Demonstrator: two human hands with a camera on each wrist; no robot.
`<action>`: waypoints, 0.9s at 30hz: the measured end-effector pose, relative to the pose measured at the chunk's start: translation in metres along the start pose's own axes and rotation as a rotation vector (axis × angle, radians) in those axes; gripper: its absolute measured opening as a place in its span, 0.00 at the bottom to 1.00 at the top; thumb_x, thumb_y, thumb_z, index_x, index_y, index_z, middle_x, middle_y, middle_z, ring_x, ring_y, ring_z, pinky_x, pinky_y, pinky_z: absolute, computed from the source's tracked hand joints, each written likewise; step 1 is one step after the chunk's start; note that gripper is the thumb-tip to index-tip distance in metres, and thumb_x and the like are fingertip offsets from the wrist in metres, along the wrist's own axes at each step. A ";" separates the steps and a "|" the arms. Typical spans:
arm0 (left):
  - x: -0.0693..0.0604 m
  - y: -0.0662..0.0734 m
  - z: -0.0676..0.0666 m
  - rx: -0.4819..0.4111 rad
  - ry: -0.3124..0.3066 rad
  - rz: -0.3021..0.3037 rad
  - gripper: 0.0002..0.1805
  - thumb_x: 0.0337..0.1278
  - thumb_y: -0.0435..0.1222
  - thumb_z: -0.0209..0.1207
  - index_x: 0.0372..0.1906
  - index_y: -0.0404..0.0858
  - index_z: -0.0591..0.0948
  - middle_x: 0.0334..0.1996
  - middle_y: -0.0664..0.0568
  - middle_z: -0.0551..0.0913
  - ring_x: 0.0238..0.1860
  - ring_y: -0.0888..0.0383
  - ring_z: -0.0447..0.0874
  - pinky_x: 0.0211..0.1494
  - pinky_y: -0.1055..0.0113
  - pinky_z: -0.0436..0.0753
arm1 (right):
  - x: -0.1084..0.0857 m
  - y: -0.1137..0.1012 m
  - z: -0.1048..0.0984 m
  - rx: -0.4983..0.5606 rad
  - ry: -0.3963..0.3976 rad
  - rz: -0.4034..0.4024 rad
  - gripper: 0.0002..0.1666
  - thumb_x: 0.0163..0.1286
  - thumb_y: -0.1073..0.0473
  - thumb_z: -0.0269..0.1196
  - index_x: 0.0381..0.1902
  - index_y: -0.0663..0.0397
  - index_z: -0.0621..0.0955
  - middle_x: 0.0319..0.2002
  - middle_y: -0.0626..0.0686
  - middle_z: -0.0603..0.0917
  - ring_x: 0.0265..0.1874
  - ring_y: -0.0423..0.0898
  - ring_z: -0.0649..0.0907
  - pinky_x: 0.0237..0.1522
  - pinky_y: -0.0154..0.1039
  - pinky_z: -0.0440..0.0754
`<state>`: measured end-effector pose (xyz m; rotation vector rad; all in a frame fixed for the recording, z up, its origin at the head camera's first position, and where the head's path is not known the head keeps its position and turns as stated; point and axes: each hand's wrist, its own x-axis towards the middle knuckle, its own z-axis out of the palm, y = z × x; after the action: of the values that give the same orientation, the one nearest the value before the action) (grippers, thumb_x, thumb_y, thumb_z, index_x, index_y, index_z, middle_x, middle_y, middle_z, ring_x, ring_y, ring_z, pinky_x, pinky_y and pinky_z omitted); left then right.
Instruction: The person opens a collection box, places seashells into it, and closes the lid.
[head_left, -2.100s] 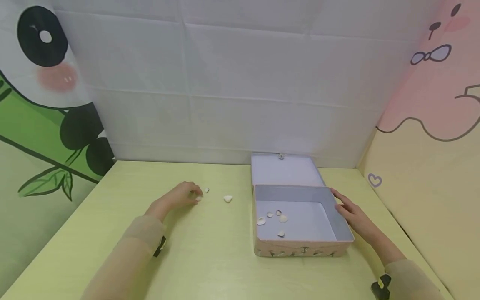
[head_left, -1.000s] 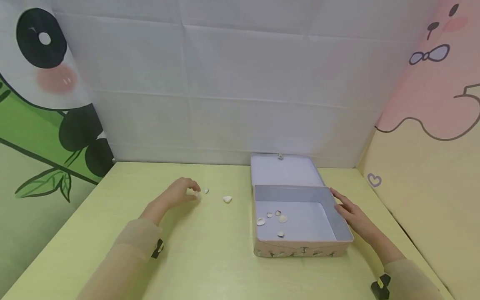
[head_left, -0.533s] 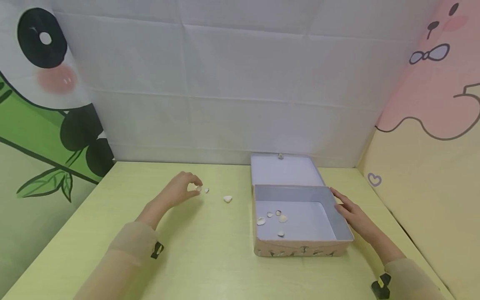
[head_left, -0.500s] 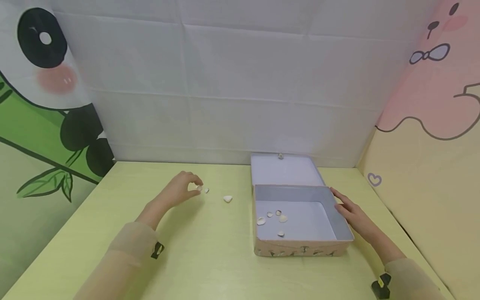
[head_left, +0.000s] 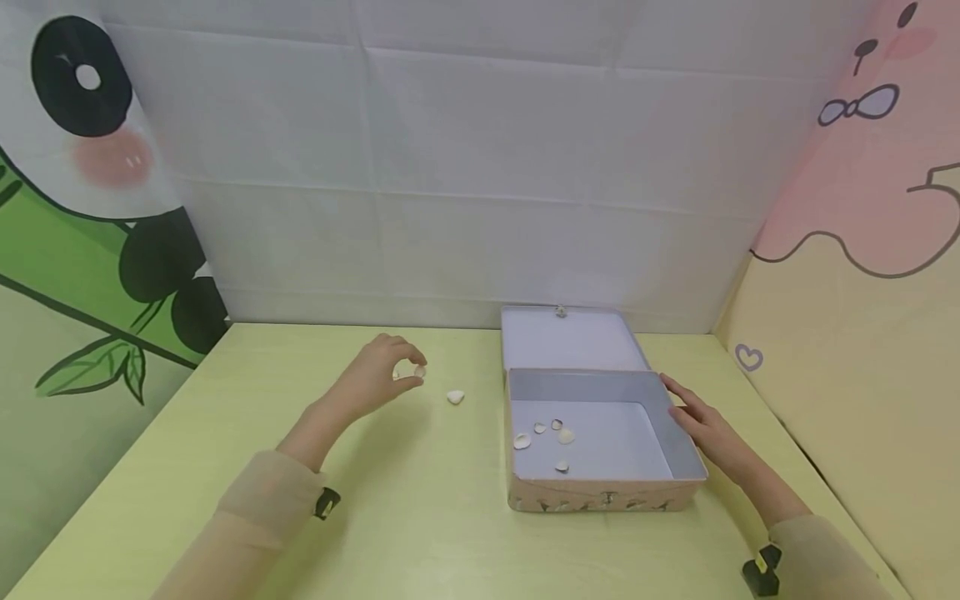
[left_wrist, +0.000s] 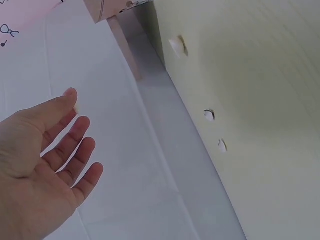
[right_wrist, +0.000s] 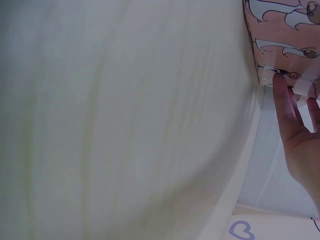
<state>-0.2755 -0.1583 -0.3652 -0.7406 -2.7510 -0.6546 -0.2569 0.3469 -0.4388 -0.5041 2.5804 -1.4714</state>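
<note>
My left hand (head_left: 372, 373) is raised over the table, pinching a small pale seashell (head_left: 420, 372) between thumb and forefinger. In the left wrist view only an edge of that shell (left_wrist: 76, 109) shows past the thumb; the other fingers are loosely bent. A white shell (head_left: 455, 397) lies on the table to the right, and two smaller shells (left_wrist: 209, 115) (left_wrist: 222, 145) lie near it. My right hand (head_left: 708, 427) rests its fingers against the right side of a pink tin box (head_left: 570, 497), whose lid is tipped back. Several shells (head_left: 566, 436) lie inside the box, toward its left.
The yellow table (head_left: 420, 533) ends at a white cloth wall (head_left: 465, 167) at the back. Printed side panels (head_left: 97, 450) stand left and right. The box's raised lid (head_left: 573, 337) leans back toward the cloth.
My left hand has lifted off the table with a shell in its pinch and moved forward and right, over the smaller shells. My right hand and the box have stayed still.
</note>
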 end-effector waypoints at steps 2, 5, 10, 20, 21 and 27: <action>0.001 0.007 -0.001 0.007 0.009 0.014 0.12 0.50 0.36 0.67 0.41 0.39 0.83 0.40 0.51 0.83 0.49 0.49 0.74 0.55 0.50 0.72 | 0.000 0.000 0.000 -0.002 -0.001 -0.002 0.33 0.77 0.53 0.44 0.75 0.48 0.48 0.72 0.66 0.50 0.63 0.68 0.63 0.47 0.33 0.77; 0.002 0.017 0.000 0.007 0.023 0.035 0.12 0.50 0.37 0.68 0.40 0.39 0.83 0.40 0.52 0.83 0.48 0.50 0.74 0.55 0.50 0.72 | 0.001 0.000 0.000 0.000 0.000 -0.005 0.33 0.77 0.53 0.44 0.75 0.48 0.48 0.72 0.66 0.50 0.64 0.68 0.62 0.47 0.29 0.75; 0.003 0.030 0.002 0.004 0.050 0.065 0.11 0.50 0.38 0.68 0.39 0.41 0.83 0.40 0.53 0.83 0.47 0.52 0.74 0.54 0.51 0.73 | 0.002 0.002 0.000 0.012 0.000 -0.010 0.33 0.77 0.53 0.44 0.75 0.47 0.48 0.73 0.65 0.49 0.65 0.68 0.61 0.46 0.25 0.74; 0.004 0.052 0.018 -0.050 0.111 0.157 0.10 0.48 0.39 0.69 0.36 0.43 0.83 0.38 0.56 0.82 0.47 0.54 0.74 0.53 0.57 0.75 | 0.002 0.002 0.000 0.023 -0.010 -0.006 0.33 0.77 0.53 0.44 0.75 0.48 0.47 0.73 0.66 0.49 0.64 0.68 0.62 0.46 0.29 0.76; 0.004 0.055 0.020 -0.059 0.117 0.170 0.10 0.48 0.39 0.69 0.36 0.43 0.83 0.38 0.56 0.82 0.46 0.55 0.74 0.53 0.57 0.75 | 0.002 0.002 0.000 0.023 -0.009 -0.008 0.33 0.77 0.53 0.44 0.75 0.48 0.47 0.73 0.66 0.49 0.64 0.68 0.61 0.46 0.28 0.75; 0.005 0.067 0.038 -0.080 0.112 0.211 0.10 0.48 0.40 0.69 0.37 0.43 0.83 0.39 0.56 0.82 0.47 0.56 0.75 0.54 0.58 0.76 | 0.001 0.003 0.000 0.034 -0.010 -0.015 0.33 0.77 0.54 0.43 0.75 0.48 0.47 0.72 0.66 0.49 0.63 0.68 0.62 0.46 0.26 0.75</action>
<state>-0.2481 -0.0862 -0.3727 -0.9648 -2.5133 -0.7392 -0.2584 0.3479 -0.4413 -0.5262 2.5453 -1.5107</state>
